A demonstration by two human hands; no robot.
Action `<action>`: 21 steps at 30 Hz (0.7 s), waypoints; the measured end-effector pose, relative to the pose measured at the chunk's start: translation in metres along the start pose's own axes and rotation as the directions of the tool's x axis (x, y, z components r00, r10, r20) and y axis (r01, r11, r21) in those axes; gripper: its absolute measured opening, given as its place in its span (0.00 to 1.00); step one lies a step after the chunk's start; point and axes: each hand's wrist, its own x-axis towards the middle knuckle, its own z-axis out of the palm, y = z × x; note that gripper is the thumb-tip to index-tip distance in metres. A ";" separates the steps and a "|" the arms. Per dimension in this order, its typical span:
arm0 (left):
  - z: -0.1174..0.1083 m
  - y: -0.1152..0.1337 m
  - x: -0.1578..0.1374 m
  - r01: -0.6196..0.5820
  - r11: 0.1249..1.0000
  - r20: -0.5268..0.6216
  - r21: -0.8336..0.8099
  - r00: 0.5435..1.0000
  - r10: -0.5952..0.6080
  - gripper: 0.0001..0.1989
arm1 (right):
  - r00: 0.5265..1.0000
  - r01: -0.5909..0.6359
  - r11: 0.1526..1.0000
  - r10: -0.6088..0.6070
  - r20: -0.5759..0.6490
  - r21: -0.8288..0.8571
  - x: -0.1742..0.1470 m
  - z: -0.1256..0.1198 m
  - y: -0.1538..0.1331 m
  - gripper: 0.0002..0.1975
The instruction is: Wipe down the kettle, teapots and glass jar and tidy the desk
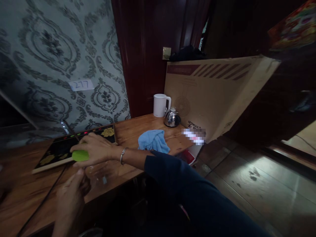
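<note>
My right hand point(95, 149), with a silver bracelet point(122, 155) at the wrist, is closed around a bright green rounded piece point(80, 155), which may be a lid. It is held above the front edge of a black tea tray point(71, 144) with yellow flower prints. Just below, my left hand point(72, 191) has its fingers curled at the side of a clear container point(105, 177). The container seems gripped by that hand and tilted over the table edge. Blur and dim light hide its exact shape.
On the wooden table point(130, 131) lies a crumpled blue cloth point(153, 140). Behind it stand a white electric kettle point(160, 105) and a small steel teapot point(172, 118). A large cardboard box point(209, 95) leans at the right. A black cord point(43, 200) runs across the table's left part.
</note>
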 end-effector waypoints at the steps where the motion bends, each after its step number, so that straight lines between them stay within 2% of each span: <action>1: 0.000 0.002 -0.001 0.025 1.000 -0.006 -0.016 1.000 -0.025 0.29 | 1.000 0.020 1.000 -0.020 0.002 -0.004 -0.001 -0.001 0.000 0.27; 3: 0.001 0.006 -0.006 0.092 0.994 -0.026 -0.057 0.995 -0.094 0.29 | 0.998 0.057 0.998 -0.057 -0.001 -0.013 -0.004 -0.005 0.000 0.26; 7: 0.002 0.008 -0.013 0.113 0.991 0.025 -0.077 0.993 -0.112 0.31 | 0.988 0.152 0.987 -0.150 -0.044 0.045 -0.012 -0.008 0.002 0.25; 11: 0.000 0.000 -0.012 0.144 0.981 0.072 -0.129 0.988 -0.136 0.35 | 0.975 0.202 0.971 -0.188 -0.116 0.126 -0.017 0.000 0.007 0.23; 15: -0.004 -0.006 -0.012 0.156 0.971 0.101 -0.179 0.985 -0.140 0.34 | 0.969 0.221 0.959 -0.195 -0.154 0.177 -0.020 0.002 0.006 0.22; 18: -0.008 -0.006 -0.012 0.151 0.969 0.110 -0.197 0.985 -0.131 0.32 | 0.970 0.185 0.949 -0.135 -0.202 0.253 -0.021 -0.003 0.003 0.20; 21: -0.011 -0.003 -0.010 0.156 0.968 0.113 -0.198 0.984 -0.136 0.32 | 0.945 0.104 0.915 0.031 -0.325 0.389 -0.020 -0.009 0.002 0.15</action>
